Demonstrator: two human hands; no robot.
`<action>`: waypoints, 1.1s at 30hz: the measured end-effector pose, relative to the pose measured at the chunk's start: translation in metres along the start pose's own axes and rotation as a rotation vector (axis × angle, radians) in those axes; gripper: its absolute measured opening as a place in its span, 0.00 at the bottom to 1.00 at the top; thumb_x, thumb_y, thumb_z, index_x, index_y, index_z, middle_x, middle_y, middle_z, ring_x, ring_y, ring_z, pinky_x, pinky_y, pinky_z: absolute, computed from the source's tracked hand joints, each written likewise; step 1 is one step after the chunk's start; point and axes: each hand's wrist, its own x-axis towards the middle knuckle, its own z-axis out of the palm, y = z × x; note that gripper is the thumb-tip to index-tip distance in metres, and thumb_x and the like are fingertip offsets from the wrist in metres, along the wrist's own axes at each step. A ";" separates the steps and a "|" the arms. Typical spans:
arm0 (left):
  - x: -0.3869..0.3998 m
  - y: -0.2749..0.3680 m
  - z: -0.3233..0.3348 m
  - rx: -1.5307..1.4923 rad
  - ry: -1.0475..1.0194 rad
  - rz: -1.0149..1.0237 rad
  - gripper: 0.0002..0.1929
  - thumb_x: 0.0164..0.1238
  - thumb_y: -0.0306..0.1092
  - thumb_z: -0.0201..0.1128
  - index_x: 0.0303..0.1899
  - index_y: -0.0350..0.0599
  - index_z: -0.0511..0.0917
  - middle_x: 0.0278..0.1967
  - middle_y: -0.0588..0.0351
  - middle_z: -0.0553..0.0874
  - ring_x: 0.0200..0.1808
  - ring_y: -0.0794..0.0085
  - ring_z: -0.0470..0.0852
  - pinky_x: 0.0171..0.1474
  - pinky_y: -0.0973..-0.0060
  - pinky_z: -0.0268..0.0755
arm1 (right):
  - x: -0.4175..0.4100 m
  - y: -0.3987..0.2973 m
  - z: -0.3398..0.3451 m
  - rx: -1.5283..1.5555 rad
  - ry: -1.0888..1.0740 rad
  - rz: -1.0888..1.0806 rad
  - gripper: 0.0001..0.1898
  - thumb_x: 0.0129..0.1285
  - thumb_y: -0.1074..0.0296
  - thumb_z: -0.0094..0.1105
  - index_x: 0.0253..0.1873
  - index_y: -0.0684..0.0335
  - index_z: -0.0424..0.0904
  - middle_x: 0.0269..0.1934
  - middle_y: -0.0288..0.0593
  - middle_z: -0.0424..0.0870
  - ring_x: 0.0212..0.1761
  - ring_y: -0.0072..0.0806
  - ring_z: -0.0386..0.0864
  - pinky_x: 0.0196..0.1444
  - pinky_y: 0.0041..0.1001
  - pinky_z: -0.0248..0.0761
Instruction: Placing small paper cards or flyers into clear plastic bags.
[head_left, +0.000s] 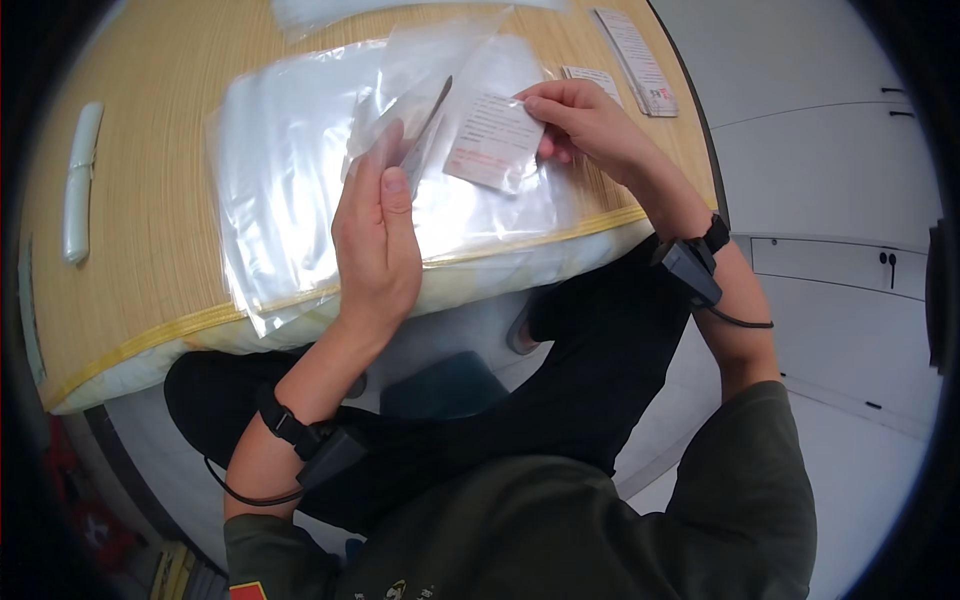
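Observation:
My left hand (379, 232) holds a clear plastic bag (469, 60), its fingers behind or inside the film and its thumb in front. A narrow dark strip (437, 109) shows at the film near those fingers; I cannot tell what it is. Between thumb and fingers of my right hand (581, 120) is a printed paper slip (495, 142) with black and red writing. The slip is beside the bag's film, and whether it lies inside the bag is unclear. Beneath both hands a stack of clear plastic bags (292, 180) is spread at the table's front edge.
A bamboo mat (157, 187) covers the table. To the left lies a rolled, tied plastic bundle (81, 184). More printed slips (592, 79) and a long pile of them (637, 64) lie at the right. Further plastic film (420, 9) is at the back. White cabinets (825, 172) stand right.

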 end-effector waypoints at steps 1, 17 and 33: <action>0.000 0.000 0.000 0.009 -0.005 0.005 0.21 0.89 0.36 0.45 0.69 0.31 0.73 0.56 0.38 0.83 0.58 0.53 0.82 0.64 0.64 0.72 | 0.002 -0.001 0.004 0.060 -0.076 0.028 0.16 0.81 0.66 0.53 0.60 0.72 0.83 0.35 0.39 0.86 0.30 0.16 0.81 0.31 0.18 0.75; -0.006 0.008 0.002 0.133 -0.165 0.133 0.32 0.74 0.33 0.67 0.76 0.38 0.68 0.66 0.39 0.78 0.66 0.49 0.78 0.70 0.60 0.69 | -0.002 -0.018 0.030 0.349 -0.397 0.019 0.23 0.82 0.51 0.53 0.60 0.71 0.79 0.51 0.48 0.88 0.51 0.31 0.89 0.54 0.28 0.85; -0.009 -0.002 0.005 0.377 -0.205 0.193 0.37 0.58 0.14 0.57 0.74 0.41 0.71 0.67 0.38 0.75 0.68 0.42 0.74 0.72 0.57 0.68 | -0.016 -0.021 -0.056 -0.701 0.224 -0.308 0.25 0.76 0.52 0.64 0.67 0.65 0.79 0.59 0.47 0.87 0.61 0.33 0.85 0.61 0.32 0.79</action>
